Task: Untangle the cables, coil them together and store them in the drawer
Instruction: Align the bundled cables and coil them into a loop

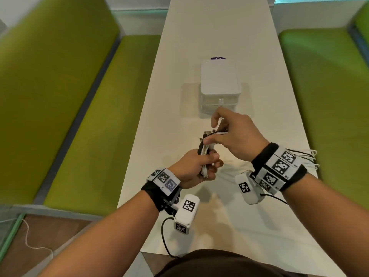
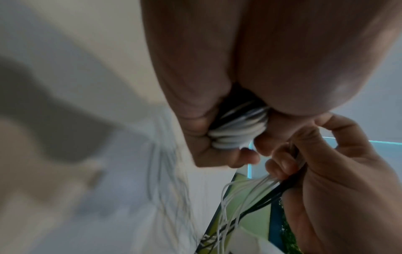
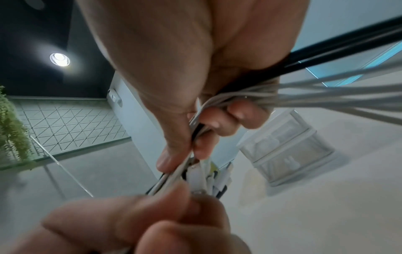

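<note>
A bundle of white and black cables [image 1: 205, 151] is held above the white table [image 1: 179, 76]. My left hand [image 1: 199, 166] grips the coiled part of the bundle [image 2: 237, 128] in its fist. Just above it, my right hand [image 1: 227, 134] pinches the same cables [image 3: 217, 103] between thumb and curled fingers, with their plug ends [image 3: 195, 175] sticking out toward the left hand. Loose strands [image 3: 337, 96] trail from the right hand toward the right wrist. A small white two-drawer unit [image 1: 219, 84] stands just beyond the hands, its drawers [image 3: 289, 154] pushed in.
Green benches [image 1: 69, 96] run along both sides of the narrow table, the right one [image 1: 329, 86] close to its edge. A purple object [image 1: 218, 58] peeks out behind the drawer unit. White wires [image 1: 311, 156] loop off my right wristband.
</note>
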{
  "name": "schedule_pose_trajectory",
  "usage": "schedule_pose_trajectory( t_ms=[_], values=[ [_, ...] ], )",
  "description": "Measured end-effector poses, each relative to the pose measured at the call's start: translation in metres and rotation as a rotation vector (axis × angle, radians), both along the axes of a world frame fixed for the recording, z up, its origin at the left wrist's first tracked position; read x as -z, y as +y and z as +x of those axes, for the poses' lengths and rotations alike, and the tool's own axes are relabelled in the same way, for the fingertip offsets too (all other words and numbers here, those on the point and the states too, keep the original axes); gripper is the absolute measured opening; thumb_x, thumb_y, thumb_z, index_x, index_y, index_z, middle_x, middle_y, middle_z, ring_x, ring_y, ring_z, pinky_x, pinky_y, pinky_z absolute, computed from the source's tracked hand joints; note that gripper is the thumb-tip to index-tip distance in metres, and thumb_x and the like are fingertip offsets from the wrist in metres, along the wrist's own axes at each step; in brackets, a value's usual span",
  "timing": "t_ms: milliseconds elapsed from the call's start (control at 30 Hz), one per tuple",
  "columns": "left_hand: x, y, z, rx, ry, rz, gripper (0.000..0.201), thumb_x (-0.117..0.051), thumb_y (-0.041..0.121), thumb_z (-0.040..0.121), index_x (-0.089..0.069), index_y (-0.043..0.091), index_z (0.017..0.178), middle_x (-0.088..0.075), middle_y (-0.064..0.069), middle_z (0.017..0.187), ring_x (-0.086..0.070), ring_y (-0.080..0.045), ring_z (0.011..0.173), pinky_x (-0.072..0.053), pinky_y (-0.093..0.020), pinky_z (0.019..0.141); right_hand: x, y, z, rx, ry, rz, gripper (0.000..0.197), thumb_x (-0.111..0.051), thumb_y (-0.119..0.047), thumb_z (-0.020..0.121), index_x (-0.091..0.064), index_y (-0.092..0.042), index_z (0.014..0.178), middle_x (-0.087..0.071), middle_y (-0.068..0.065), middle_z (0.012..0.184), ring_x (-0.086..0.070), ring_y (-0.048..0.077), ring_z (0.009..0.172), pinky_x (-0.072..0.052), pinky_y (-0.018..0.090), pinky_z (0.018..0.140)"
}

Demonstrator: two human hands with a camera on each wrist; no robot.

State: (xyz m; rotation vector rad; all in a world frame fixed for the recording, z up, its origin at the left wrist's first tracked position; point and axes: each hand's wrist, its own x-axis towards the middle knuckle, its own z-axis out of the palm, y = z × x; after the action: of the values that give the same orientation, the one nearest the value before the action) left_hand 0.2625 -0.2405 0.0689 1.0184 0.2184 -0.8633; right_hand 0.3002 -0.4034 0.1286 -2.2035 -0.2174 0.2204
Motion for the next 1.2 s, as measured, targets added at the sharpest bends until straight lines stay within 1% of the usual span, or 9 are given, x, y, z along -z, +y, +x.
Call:
schedule_pose_trajectory(
  t_ms=[133, 233, 333, 600, 700, 800, 900, 1033, 1200],
  values=[
    [0.003, -0.006, -0.004, -0.039, 0.003, -0.026, 0.02, -0.051, 0.01, 0.102, -0.049, 0.015, 0.082, -0.059, -0.01, 0.079, -0.061, -0.021, 0.067, -0.05, -0.029, 0.058, 0.002, 0.005, -0.005, 0.069, -0.039, 0.046, 0.028, -0.091, -0.026, 0.07, -0.065, -0.017, 0.077, -0.069, 0.003, 0.069, -0.062, 0.015, 0.064, -0.049, 0.025, 0.059],
    [-0.002, -0.003, 0.002, -0.122, 0.028, -0.07, 0.028, -0.055, 0.03, 0.1, -0.047, 0.019, 0.076, -0.029, 0.001, 0.065, -0.03, -0.008, 0.049, -0.031, -0.017, 0.039, 0.004, 0.001, -0.009, 0.12, -0.095, 0.057, 0.009, -0.078, -0.022, 0.081, -0.071, -0.027, 0.08, -0.07, -0.006, 0.079, -0.062, 0.008, 0.067, -0.047, 0.021, 0.066],
    [-0.009, 0.002, 0.009, -0.142, -0.001, -0.094, 0.036, -0.051, 0.042, 0.1, -0.044, 0.02, 0.072, -0.017, 0.003, 0.063, -0.02, -0.006, 0.047, -0.022, -0.015, 0.035, 0.007, -0.012, -0.008, 0.128, -0.055, 0.152, 0.024, -0.068, -0.009, 0.086, -0.076, -0.032, 0.091, -0.068, -0.007, 0.092, -0.068, 0.017, 0.075, -0.054, 0.028, 0.076],
    [-0.012, -0.004, 0.01, -0.203, -0.1, -0.082, 0.038, -0.044, 0.045, 0.104, -0.04, 0.02, 0.075, -0.02, 0.002, 0.064, -0.019, -0.009, 0.048, -0.02, -0.019, 0.038, 0.028, -0.011, -0.016, 0.208, -0.038, 0.057, 0.019, -0.059, -0.031, 0.101, -0.077, -0.026, 0.097, -0.061, 0.0, 0.06, -0.05, 0.013, 0.056, -0.047, 0.034, 0.065],
    [-0.008, -0.012, 0.009, -0.317, -0.105, -0.081, 0.038, -0.046, 0.048, 0.102, -0.043, 0.019, 0.078, -0.029, 0.0, 0.067, -0.025, -0.012, 0.049, -0.024, -0.024, 0.044, 0.024, 0.008, -0.031, 0.189, -0.042, -0.054, 0.027, -0.047, -0.025, 0.106, -0.065, -0.019, 0.087, -0.055, -0.006, 0.061, -0.052, 0.011, 0.058, -0.041, 0.033, 0.064],
    [-0.01, -0.013, 0.012, -0.375, -0.112, -0.053, 0.041, -0.043, 0.048, 0.102, -0.055, 0.011, 0.089, -0.042, -0.005, 0.067, -0.034, -0.016, 0.051, -0.031, -0.028, 0.049, 0.018, 0.025, -0.049, 0.156, 0.073, 0.251, 0.029, -0.035, -0.013, 0.109, -0.063, -0.018, 0.113, -0.058, -0.003, 0.071, -0.06, 0.004, 0.058, -0.045, 0.013, 0.061],
    [-0.011, -0.011, 0.016, -0.374, -0.15, -0.026, 0.056, -0.041, 0.047, 0.102, -0.058, -0.004, 0.116, -0.056, -0.01, 0.073, -0.039, -0.018, 0.056, -0.037, -0.031, 0.056, 0.025, 0.024, -0.045, 0.232, 0.109, 0.343, 0.035, -0.038, -0.009, 0.107, -0.06, -0.023, 0.131, -0.066, 0.001, 0.069, -0.059, 0.004, 0.059, -0.045, 0.015, 0.061],
    [-0.011, -0.008, 0.017, -0.372, -0.153, -0.071, 0.069, -0.05, 0.054, 0.09, -0.054, 0.004, 0.137, -0.064, -0.015, 0.125, -0.043, -0.022, 0.07, -0.039, -0.04, 0.07, 0.027, 0.02, -0.035, 0.393, 0.214, 0.52, 0.005, -0.05, -0.009, 0.103, -0.052, -0.011, 0.107, -0.071, 0.017, 0.073, -0.06, 0.022, 0.053, -0.047, 0.031, 0.051],
    [-0.014, -0.005, 0.015, -0.339, -0.16, -0.093, 0.063, -0.032, 0.052, 0.1, -0.052, 0.003, 0.135, -0.06, -0.015, 0.138, -0.059, -0.031, 0.12, -0.038, -0.052, 0.105, 0.02, 0.016, -0.036, 0.478, 0.326, 0.649, 0.012, -0.069, -0.003, 0.093, -0.067, 0.009, 0.094, -0.071, 0.028, 0.073, -0.065, 0.034, 0.05, -0.056, 0.035, 0.048]
  ],
)
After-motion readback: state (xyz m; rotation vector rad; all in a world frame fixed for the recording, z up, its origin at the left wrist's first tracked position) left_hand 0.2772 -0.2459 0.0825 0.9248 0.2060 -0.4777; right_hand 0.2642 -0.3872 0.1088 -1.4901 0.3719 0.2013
